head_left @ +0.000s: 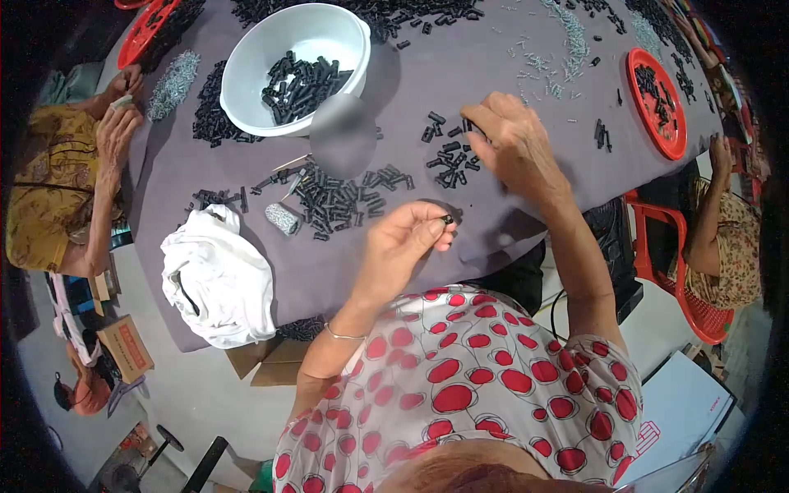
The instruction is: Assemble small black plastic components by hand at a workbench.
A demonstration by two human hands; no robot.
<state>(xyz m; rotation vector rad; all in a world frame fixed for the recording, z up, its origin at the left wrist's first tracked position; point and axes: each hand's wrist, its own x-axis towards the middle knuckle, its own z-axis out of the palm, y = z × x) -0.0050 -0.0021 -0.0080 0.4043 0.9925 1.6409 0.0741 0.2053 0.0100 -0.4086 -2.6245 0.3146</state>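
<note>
the left hand (403,246) is closed in a pinch, thumb and forefinger tips meeting on one small black part (447,219), the end of which shows between them. it is held just above the table (493,238), near the person's body. the right hand (514,135) is palm down over the right side of a small pile (450,168) of like parts; its thumb and forefinger stand apart, with a dark part right at the forefinger's tip — whether it is gripped or only touched, one cannot tell.

the parts look like short, stiff tubes, probably plastic. each should weigh next to nothing, hold its shape under a firm pinch and not break easily. the smooth, rounded sides may slip or roll, so the best hold seems to be across the middle of the barrel, thumb on one side and forefinger on the other — leaving both ends free. in the pile they lie crossed and touching, and a loose one at its edge should be easier to take than one underneath.

left of the pile lies a larger heap (333,205); beyond the heap a white bowl (246,62) holds more. a white cloth (222,283) lies crumpled at the table's near left.
</note>
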